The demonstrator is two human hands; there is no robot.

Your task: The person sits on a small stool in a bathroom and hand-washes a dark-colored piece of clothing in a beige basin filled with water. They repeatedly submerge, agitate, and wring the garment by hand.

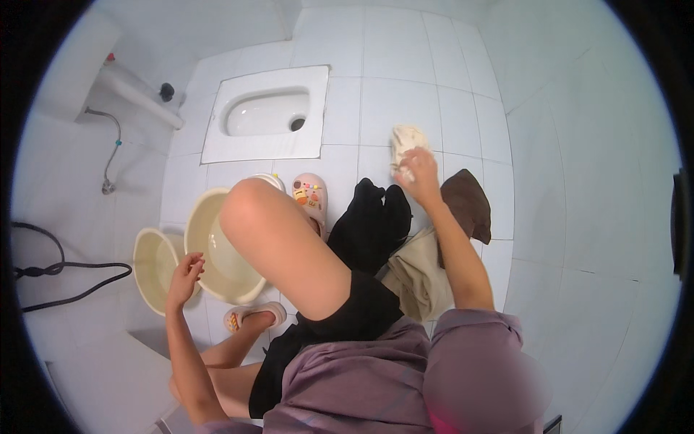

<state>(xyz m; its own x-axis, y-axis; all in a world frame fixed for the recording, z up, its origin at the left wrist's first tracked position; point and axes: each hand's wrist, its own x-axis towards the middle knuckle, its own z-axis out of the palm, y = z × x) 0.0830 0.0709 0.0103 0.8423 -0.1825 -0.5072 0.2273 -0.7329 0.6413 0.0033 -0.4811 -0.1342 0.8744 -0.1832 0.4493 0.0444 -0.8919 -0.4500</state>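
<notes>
My right hand (419, 173) reaches out over the tiled floor, its fingers closed on the near end of a crumpled cream cloth (409, 135). A dark brown cloth (466, 206) lies just right of that wrist. Beneath and beside the forearm is a beige garment (419, 278), and left of it a bunched black garment (369, 224). My left hand (189, 272) hangs over the rims of two basins, fingers loosely bent and apart, with nothing in it. The larger cream basin (217, 246) holds what looks like water; the smaller basin (155, 264) stands left of it.
A white squat toilet (217, 148) is set in the floor ahead. My bent knee and pink clogs (309, 189) are between the basins and the clothes. A black hose (79, 266) loops at the left, below a metal pipe (118, 141). Tiled walls stand on both sides.
</notes>
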